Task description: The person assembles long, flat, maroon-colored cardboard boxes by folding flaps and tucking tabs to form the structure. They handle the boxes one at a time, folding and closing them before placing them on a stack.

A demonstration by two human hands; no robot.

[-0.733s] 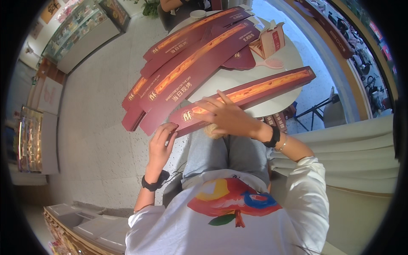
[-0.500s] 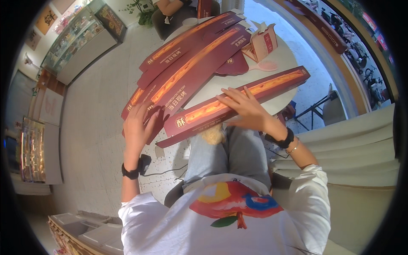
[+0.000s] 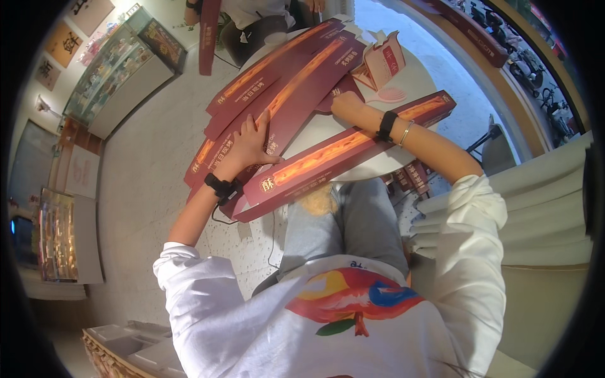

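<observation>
A long maroon carton with a picture of baked pastry along its top lies slanted before me, reaching over the near edge of the round white table. My left hand has its fingers spread on the stack of flat maroon cartons behind it, the thumb by the near carton's left end. Across the near carton reaches my right hand, its fingers curled beside a maroon cardboard end. What those fingers hold, if anything, is hidden.
A pink hairbrush and an opened white-and-red paper box sit at the table's right. Another person is across the table, with an upright maroon carton beside them. More maroon packages are below the table edge.
My left hand has moved right and spread over the stacked cartons. My right hand has left the near carton's top and reached farther over it, fingers curling. An upright carton now shows beside the other person.
</observation>
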